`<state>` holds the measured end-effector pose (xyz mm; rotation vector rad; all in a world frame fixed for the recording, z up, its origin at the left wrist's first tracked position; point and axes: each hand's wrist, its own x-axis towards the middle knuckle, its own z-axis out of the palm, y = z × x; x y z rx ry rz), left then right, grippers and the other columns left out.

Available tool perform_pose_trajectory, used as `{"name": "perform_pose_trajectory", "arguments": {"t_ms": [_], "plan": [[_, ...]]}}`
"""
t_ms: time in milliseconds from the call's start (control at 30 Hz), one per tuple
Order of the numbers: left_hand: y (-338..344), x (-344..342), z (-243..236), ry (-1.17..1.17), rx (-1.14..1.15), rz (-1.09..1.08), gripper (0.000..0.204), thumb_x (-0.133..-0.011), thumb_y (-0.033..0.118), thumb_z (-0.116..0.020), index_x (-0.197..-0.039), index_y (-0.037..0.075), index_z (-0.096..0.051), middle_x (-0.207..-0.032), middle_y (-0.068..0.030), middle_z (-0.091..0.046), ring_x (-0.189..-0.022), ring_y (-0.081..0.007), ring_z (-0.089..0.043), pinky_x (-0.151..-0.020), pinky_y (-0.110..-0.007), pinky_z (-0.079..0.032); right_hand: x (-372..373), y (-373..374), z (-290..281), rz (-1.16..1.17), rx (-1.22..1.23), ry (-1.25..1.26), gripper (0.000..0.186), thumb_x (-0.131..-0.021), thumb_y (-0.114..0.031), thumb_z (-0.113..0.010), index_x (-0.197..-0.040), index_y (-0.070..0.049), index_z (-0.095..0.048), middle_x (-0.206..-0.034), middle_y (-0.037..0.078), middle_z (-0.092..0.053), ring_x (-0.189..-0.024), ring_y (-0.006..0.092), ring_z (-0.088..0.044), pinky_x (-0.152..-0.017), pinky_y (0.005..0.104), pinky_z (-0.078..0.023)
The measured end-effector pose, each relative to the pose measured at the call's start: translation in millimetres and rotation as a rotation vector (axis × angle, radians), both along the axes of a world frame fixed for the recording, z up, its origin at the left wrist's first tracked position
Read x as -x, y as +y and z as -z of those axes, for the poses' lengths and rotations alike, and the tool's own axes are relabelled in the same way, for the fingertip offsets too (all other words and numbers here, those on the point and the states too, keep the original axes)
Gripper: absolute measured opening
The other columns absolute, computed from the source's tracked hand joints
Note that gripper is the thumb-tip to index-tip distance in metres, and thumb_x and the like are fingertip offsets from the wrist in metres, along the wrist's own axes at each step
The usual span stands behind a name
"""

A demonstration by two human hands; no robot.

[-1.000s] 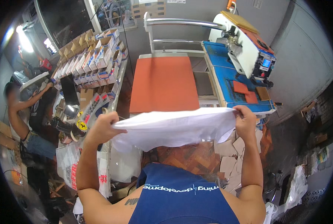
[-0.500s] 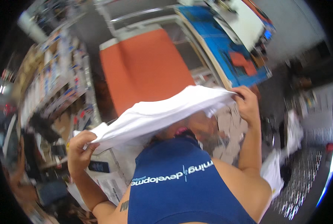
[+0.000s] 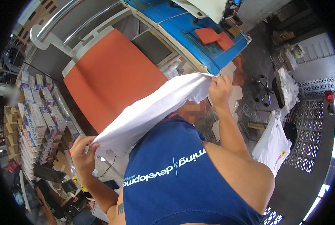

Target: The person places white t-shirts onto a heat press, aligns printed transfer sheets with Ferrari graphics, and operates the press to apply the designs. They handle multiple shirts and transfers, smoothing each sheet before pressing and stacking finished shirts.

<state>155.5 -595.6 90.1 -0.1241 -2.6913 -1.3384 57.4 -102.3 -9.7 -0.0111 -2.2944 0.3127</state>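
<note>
Can see narrow cardboard boxes (image 3: 39, 120) packed in rows at left, with a dark flat panel (image 3: 49, 173) just nearer. Can make out a co-worker's forearm (image 3: 45, 206) at near left, and farther right along the near side, a phone (image 3: 112, 184) lying flat. On the far side, right of the middle, can find a blue table (image 3: 212, 62) bearing two orange pads (image 3: 207, 35), side by side. At right, can spot a wheeled chair base (image 3: 264, 90) on the floor, a hanging white shirt (image 3: 273, 140) with a small yellow mark, and behind it, a pierced block wall (image 3: 308, 131).
</note>
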Motion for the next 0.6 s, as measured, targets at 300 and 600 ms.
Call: {"name": "perform_pose_trajectory", "arguments": {"t_ms": [300, 600], "plan": [[-39.9, -47.4, 17.4, 0.096, -0.603, -0.019, 0.019, -0.067, -0.009, -0.074, -0.082, -0.001, -0.068, -0.084, -0.0079, -0.068, -0.083, -0.0228, -0.067, -0.082, -0.036, -0.054, 13.5, -20.6, -83.5, -0.313, 0.276, -0.502, 0.013, -0.080, 0.007, -0.068, -0.091, 0.001, -0.069, -0.092, 0.012, -0.064, -0.090, 0.0313, -0.065, -0.082, 0.0374, -0.051], [-67.5, -110.7, -4.6, -0.079, -0.545, -0.262, 0.009, -0.076, -0.009, -0.064, -0.083, -0.002, -0.064, -0.094, -0.0189, -0.073, -0.095, -0.0279, -0.071, -0.092, -0.038, -0.053, 65.2, -19.4, -137.4, -0.611, 0.467, -1.024, 0.011, -0.087, 0.009, -0.060, -0.091, 0.000, -0.062, -0.091, 0.007, -0.068, -0.087, 0.0131, -0.064, -0.078, 0.0265, -0.049]]}}
